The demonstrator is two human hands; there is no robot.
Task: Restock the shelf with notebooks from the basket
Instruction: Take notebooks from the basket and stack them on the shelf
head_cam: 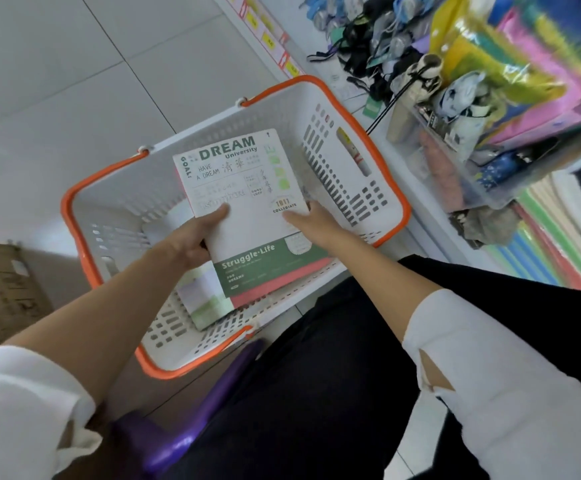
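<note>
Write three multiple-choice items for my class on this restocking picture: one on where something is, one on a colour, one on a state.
1. Where is the white "DREAM University" notebook?
A. On the shelf
B. Over the basket, in both hands
C. On the floor

2. What colour are the rim and handles of the basket?
A. Orange
B. Blue
C. Black

3. How is the left hand engaged?
A. Hanging free
B. Resting on the floor
C. Gripping the notebook's edge

Answers: 1 B, the left hand and right hand hold it above the basket; 2 A, the rim and handles are orange; 3 C, its thumb lies on the cover.
</note>
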